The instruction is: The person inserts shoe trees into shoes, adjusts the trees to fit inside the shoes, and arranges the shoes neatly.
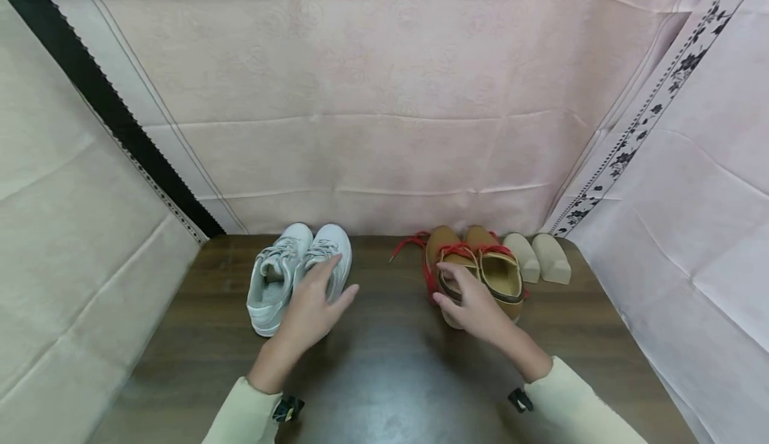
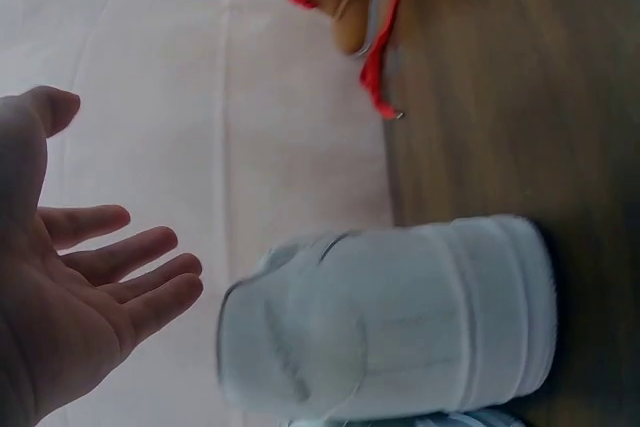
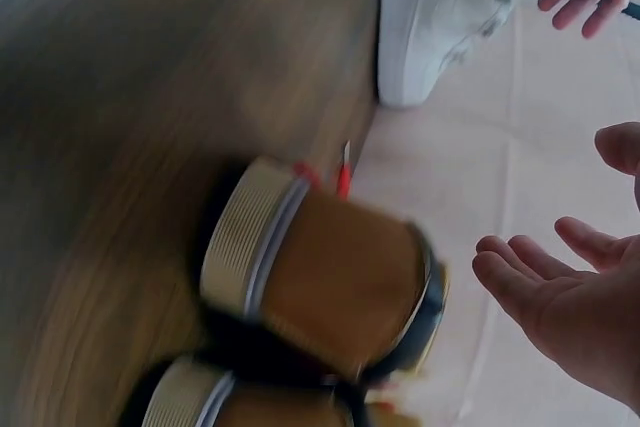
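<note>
A pair of white sneakers stands at the left of the wooden surface, toes toward the back cloth. Over the right-hand sneaker hovers my left hand, fingers loosely extended; the left wrist view shows a gap between it and the white sneaker. Right of centre stand tan shoes with red laces, one lace trailing leftward. My right hand is above the left tan shoe with fingers spread and holding nothing. In the right wrist view it stays apart from the tan shoe heel.
Two cream shoe inserts, wedge-like in shape, lie right of the tan shoes. Pale cloth hangs behind and on both sides of the dark wooden surface. A black strip runs down the left cloth seam.
</note>
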The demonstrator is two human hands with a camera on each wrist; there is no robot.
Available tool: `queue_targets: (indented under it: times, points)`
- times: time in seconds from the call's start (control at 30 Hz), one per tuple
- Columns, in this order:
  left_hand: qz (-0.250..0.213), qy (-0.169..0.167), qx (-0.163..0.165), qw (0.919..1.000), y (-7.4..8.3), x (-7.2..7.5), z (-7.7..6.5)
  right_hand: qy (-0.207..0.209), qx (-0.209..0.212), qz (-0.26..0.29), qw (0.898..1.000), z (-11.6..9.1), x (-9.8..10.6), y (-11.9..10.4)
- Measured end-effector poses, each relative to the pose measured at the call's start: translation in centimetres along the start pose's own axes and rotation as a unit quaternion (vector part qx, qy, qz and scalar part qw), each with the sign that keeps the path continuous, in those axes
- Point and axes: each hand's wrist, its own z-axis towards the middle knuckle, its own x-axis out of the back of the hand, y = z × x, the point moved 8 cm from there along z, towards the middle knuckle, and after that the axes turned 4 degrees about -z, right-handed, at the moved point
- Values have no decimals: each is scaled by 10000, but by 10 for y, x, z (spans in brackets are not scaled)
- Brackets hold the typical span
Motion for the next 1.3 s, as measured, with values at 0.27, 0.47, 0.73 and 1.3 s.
queue_targets:
  times: [0.27, 0.47, 0.73, 1.3]
  points:
    - [706, -791, -440, 9934, 6, -47, 1, 237, -319, -707, 9967, -3, 20, 40]
    - [1392, -1440, -648, 9776, 0, -78, 2, 372, -960, -1439, 9842, 1, 32, 67]
    - [2060, -1796, -1043, 9563, -5, -105, 2, -319, -1713, -1748, 9691, 11, 26, 91]
    - [1535, -1776, -608, 9701, -20, -113, 6, -563, -1809, -1531, 9699, 14, 14, 90]
